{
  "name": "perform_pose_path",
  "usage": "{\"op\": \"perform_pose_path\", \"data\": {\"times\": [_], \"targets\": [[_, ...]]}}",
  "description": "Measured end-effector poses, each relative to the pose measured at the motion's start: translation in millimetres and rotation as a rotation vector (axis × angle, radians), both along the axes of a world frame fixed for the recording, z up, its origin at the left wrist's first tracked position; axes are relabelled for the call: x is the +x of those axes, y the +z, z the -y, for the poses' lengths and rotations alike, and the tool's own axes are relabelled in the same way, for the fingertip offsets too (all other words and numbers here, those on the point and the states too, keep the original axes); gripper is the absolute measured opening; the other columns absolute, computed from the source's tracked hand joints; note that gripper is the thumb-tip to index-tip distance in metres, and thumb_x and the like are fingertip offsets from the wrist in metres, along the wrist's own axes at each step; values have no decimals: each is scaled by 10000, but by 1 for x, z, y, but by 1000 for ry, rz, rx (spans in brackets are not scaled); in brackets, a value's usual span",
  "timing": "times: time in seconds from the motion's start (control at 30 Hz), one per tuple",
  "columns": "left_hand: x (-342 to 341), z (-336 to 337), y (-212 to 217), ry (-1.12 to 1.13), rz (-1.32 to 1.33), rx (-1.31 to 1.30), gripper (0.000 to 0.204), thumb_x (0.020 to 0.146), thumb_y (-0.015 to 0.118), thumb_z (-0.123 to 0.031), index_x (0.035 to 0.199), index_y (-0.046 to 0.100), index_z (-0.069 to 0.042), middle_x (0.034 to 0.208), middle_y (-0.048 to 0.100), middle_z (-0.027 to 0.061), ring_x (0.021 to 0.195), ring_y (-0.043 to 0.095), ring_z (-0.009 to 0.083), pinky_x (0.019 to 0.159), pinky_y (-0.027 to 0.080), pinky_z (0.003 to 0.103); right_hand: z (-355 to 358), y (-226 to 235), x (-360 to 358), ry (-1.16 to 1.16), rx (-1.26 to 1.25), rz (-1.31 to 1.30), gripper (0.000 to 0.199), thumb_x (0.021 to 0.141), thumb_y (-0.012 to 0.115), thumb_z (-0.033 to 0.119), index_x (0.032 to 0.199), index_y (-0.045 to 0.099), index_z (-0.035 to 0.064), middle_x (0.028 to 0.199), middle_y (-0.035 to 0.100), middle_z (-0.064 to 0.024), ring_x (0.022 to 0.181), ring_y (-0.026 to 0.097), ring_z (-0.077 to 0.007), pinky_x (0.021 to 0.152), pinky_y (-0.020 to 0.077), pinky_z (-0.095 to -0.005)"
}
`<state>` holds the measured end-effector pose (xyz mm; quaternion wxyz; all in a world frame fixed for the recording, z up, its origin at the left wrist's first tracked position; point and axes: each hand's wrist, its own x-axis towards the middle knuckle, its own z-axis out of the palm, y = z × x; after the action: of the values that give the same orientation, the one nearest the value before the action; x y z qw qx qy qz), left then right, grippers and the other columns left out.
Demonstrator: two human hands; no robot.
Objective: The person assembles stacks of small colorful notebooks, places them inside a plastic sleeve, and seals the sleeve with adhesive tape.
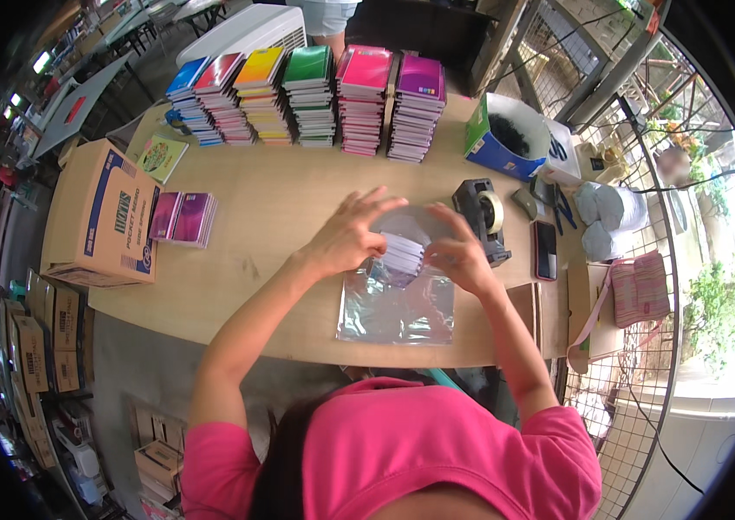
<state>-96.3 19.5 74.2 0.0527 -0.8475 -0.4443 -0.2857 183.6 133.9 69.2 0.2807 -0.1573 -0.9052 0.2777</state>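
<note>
Packing looks midway. Left hand [354,232] and right hand [462,255] close around a small notebook bundle [403,257], mid-table; clear bag [396,314] at its 6 o'clock, insertion depth can't tell. Purple notebooks [183,218] at 9 look done; six stacks [309,97] at 11 seem left.

Held bundle [403,256]: white, crossed by thin grey lines
Plastic bag [395,314]: clear, with silvery glints
Notebook stacks [312,108]: blue, red, yellow, green, pink and purple covers
Small notebooks [190,218]: purple
Carton [90,221]: brown with dark blue bands
Booklet [162,158]: yellow-green, with a multicoloured round picture
Open box [493,149]: green and blue, whitish inside
Tape dispenser [473,212]: black
Phone [544,251]: black, red-edged
Pouch [642,290]: pink, striped
Tabletop [267,212]: pale tan
Shirt [402,433]: plain bright pink
</note>
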Motion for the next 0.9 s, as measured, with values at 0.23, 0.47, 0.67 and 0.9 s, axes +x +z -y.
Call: {"op": "perform_pose_path", "data": {"times": [0.23, 0.47, 0.67, 0.9], "targets": [[65, 20, -113, 119, 1179, -501, 1199, 646, 919, -201, 1544, 137, -62, 1504, 345, 201, 1409, 345, 302, 1170, 295, 427, 65, -120, -30, -54, -916, -536, 1203, 545, 918, 515, 1475, 310, 52, 1490, 372, -137, 1383, 386, -268, 1126, 347, -413], [106, 24, -161, 48, 1548, -512, 1104, 727, 885, -207, 1542, 156, -58, 1449, 426, 148, 1344, 438, 234, 1111, 380, 383, 37, -140, -33, 45, -928, -353, 1355, 458, 911, 618, 1496, 252, 47, 1536, 279, -140, 1404, 325, -270, 1162, 283, -426], [94, 49, -63, 483, 675, 66, 1057, 623, 865, -527, 1455, 359, -117, 1571, 161, 235, 1450, 164, 449, 1144, 200, 634, 34, -13, 5, -146, -2, -92, 1028, 538, 916, 497, 1402, 480, 150, 1595, 181, -206, 1489, 118, -432, 1173, 153, -601], [72, 59, 13, 291, 302, 57, 441, 697, 855, -385, 1000, 664, -127, 1452, 417, 146, 1420, 306, 361, 1149, 221, 607, 31, 23, -14, 38, 263, 295, 245, 634, 816, 202, 854, 723, 147, 1535, 348, -136, 1484, 133, -436, 1134, 128, -696]]}}
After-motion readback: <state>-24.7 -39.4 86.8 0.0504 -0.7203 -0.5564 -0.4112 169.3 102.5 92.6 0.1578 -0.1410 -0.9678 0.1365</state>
